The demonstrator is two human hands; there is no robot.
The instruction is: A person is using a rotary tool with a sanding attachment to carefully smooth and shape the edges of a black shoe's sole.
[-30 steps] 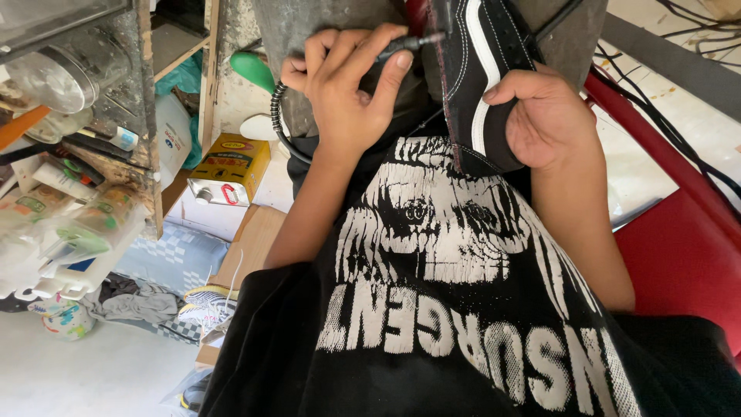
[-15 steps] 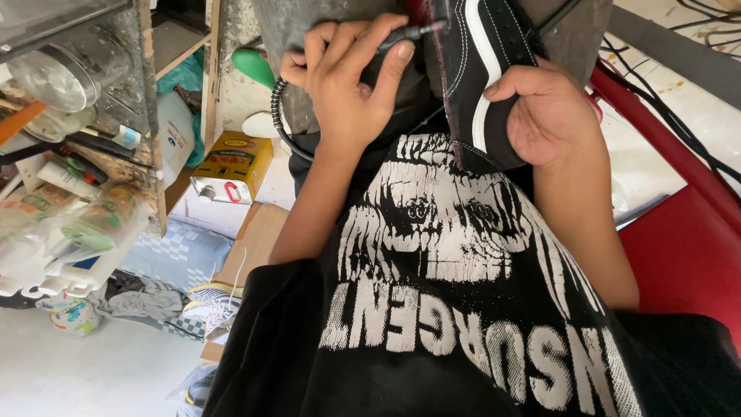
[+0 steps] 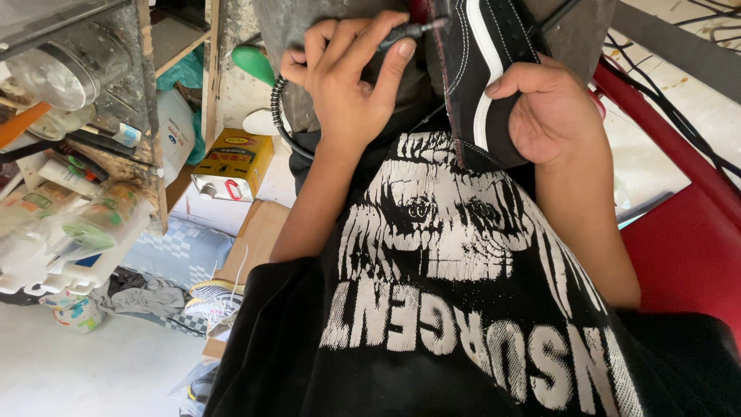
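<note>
- My left hand is curled around a slim dark tool, thumb and fingers pinching its shaft like a pen; the hand is closed on it, not spread.
- The tool's narrow metal tip points right and meets the edge of the black shoe, right at the seam where a reddish line of stitching runs down.
- A dark coiled cord loops down from behind my left hand and curves along the wrist toward my lap.
- My right hand is wrapped around the shoe from the right, fingers folded tight over its side and thumb pressing on the upper, so the grip is fully closed on it.
- The shoe is black with a white stripe and white stitching; it stands roughly on end between my two hands, its lower end resting against my black printed shirt.
- I cannot tell how deep the tool tip sits in the seam; that part is too small to make out.
- Farther left, a yellow carton sits on a white box, with a small metal tin against it.
- A green rounded object shows above the carton.
- At the far left, a cluttered shelf holds tubes, bottles and a shiny round lid.
- To my right lies a red surface, with black cables running above it.
</note>
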